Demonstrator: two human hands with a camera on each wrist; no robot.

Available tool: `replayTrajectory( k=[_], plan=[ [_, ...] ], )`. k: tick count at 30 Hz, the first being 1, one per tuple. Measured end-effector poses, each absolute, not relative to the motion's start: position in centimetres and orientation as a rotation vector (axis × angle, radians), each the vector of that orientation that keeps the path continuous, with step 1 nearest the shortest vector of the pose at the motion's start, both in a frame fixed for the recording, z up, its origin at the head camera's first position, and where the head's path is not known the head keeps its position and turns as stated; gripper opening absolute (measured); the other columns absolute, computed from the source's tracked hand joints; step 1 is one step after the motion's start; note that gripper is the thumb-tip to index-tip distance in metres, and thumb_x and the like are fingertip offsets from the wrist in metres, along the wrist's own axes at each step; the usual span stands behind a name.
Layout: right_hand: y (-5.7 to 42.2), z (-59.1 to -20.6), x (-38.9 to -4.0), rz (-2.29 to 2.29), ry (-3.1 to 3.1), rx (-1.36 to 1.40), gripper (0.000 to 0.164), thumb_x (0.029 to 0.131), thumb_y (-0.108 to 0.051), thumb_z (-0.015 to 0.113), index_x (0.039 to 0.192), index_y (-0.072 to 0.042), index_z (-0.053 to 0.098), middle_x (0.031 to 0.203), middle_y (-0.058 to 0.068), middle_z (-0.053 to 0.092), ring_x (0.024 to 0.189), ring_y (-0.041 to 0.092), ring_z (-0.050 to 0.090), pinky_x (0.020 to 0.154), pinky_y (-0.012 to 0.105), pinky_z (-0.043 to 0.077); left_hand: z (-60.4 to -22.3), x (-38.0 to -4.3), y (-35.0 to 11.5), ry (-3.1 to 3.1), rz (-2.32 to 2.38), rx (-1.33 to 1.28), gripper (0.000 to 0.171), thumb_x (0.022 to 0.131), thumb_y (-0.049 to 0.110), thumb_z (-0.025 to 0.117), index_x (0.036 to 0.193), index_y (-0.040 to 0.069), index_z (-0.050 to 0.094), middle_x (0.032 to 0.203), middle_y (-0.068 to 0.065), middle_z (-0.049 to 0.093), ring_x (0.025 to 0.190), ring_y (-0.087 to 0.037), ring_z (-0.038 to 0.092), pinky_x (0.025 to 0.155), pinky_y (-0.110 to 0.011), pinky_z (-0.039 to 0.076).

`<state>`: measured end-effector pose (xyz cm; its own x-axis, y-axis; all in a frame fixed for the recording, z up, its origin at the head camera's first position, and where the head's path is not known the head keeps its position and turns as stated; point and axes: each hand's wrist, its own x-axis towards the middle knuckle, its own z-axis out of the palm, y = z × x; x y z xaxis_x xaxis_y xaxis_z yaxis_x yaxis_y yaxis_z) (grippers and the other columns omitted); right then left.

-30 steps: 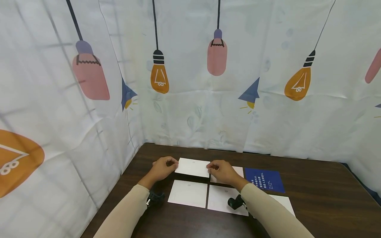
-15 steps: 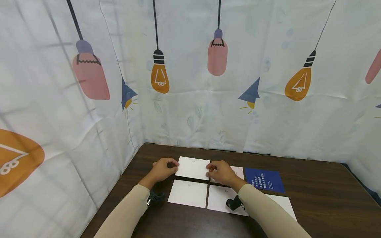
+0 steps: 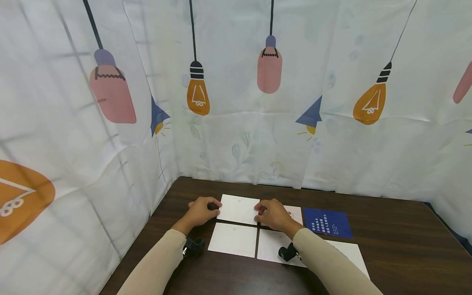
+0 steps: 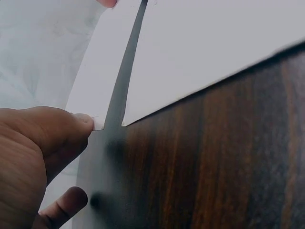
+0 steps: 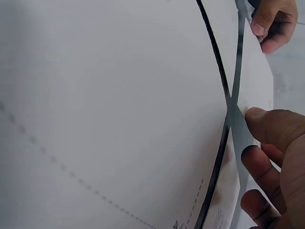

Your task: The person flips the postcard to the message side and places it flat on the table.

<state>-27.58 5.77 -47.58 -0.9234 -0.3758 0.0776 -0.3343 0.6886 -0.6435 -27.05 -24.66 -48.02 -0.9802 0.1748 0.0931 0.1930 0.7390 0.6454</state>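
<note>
A white card (image 3: 239,208) lies at the left of the back row, held by its two short sides. My left hand (image 3: 199,211) pinches its left edge; in the left wrist view the thumb (image 4: 78,121) presses on the near corner. On the opposite edge is my right hand (image 3: 274,215), with the thumb (image 5: 257,114) on the card's corner in the right wrist view and the fingers curled below. This right hand partly covers a card with a red mark (image 3: 295,213). Just in front lies another white card (image 3: 232,239), a narrow dark gap between them.
A front-middle white card (image 3: 267,248) sits partly under the right wrist's black camera (image 3: 289,252). A blue card with white writing (image 3: 328,223) lies to the right, and one more white card (image 3: 350,252) beside the right sleeve. A printed curtain (image 3: 236,143) borders the dark table (image 3: 398,237).
The held card has gone from tilted to lying flatter, and has settled slightly toward the front-row card. My right hand has shifted a little left, uncovering the red mark.
</note>
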Motion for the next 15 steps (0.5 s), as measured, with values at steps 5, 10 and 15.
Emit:
replayTrajectory(
  k=[5,10,15],
  plan=[
    [5.59,-47.71,-27.63,-1.034,2.862,-0.58,0.022,0.083,-0.02,0.087,0.103,-0.019,0.075,0.085,-0.013,0.062,0.102,0.017,0.054,0.084,0.045,0.045,-48.15,-27.12,-24.59,-2.917,-1.052,-0.296,0.017,0.089,0.018,0.081,0.104,0.025,0.077,0.116,0.002,0.072,0.115,-0.031,0.062,0.096,-0.057,0.019],
    [5.46,-47.68,-27.61,-0.988,2.888,-0.555,0.023,0.083,-0.021,0.087,0.102,-0.02,0.075,0.085,-0.013,0.062,0.102,0.017,0.054,0.081,0.054,0.045,-48.1,-27.01,-24.45,-2.934,-1.035,-0.285,0.018,0.088,0.019,0.082,0.104,0.025,0.077,0.118,0.0,0.071,0.116,-0.032,0.061,0.096,-0.057,0.019],
    [5.39,-47.72,-27.64,-0.97,2.889,-0.559,0.023,0.082,-0.022,0.087,0.101,-0.021,0.075,0.085,-0.013,0.062,0.101,0.017,0.054,0.083,0.049,0.046,-48.14,-26.99,-24.44,-2.945,-1.013,-0.294,0.019,0.088,0.019,0.082,0.105,0.025,0.077,0.119,-0.002,0.07,0.117,-0.032,0.06,0.096,-0.058,0.018]
  ],
)
